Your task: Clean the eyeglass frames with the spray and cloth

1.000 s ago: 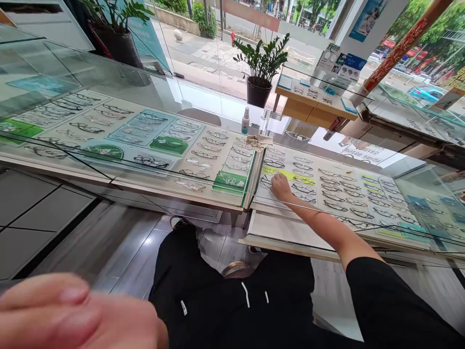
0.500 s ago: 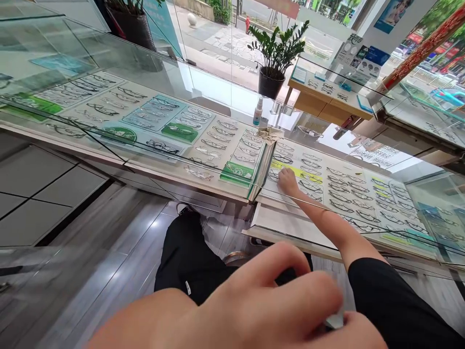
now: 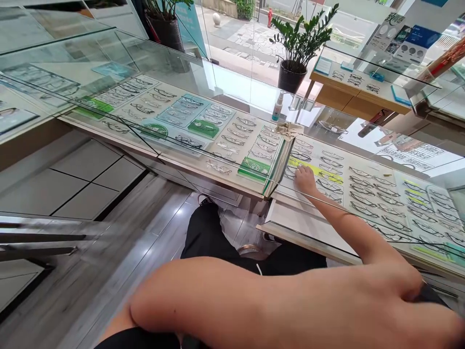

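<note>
Inside the glass display case, my right hand reaches down with curled fingers at a pair of eyeglasses by a yellow strip. Its fingertips are closed on or against the frame; the exact grip is too small to make out. My left forearm crosses the bottom of the view, very near the camera. The left hand lies at the lower right with its back towards me. Its fingers are blurred and hidden, and so is anything in them. Rows of eyeglasses lie to the right of my right hand.
A glass divider stands left of my right hand, with a crumpled cloth on top. A spray bottle and potted plant stand behind. Below is a pulled-out white drawer. More eyeglasses fill the left case.
My left hand, earlier curled around something whitish, has swung right and low across the view. My right hand stays at the same eyeglasses. The camera view has shifted left.
</note>
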`<state>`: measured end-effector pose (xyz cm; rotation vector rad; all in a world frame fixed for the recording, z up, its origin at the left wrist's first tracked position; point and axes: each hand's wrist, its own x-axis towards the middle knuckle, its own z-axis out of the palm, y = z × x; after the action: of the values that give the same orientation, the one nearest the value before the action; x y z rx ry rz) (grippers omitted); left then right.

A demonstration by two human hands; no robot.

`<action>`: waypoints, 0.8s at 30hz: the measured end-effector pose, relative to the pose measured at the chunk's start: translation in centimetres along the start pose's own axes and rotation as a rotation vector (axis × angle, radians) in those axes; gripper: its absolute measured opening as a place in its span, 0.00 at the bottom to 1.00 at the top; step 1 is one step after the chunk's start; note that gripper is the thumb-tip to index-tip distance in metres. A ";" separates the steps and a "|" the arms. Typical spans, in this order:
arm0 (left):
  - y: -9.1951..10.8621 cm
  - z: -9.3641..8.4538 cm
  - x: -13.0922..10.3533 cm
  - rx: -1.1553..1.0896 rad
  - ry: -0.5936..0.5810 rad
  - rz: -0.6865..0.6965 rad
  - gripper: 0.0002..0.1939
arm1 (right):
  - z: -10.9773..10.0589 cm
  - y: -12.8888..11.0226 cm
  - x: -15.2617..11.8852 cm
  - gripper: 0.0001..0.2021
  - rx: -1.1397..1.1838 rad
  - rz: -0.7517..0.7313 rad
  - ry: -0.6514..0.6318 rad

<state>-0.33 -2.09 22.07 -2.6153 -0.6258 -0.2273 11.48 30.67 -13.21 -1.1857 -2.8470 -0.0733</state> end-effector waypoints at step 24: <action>-13.4 21.9 -16.0 -0.234 -0.040 -1.415 0.20 | -2.1 -1.6 -1.2 0.17 0.054 0.048 -0.074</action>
<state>-19.49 12.28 3.56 -1.8482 -2.4352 -0.6610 11.26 28.60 -11.24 -1.2705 -2.8612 0.0494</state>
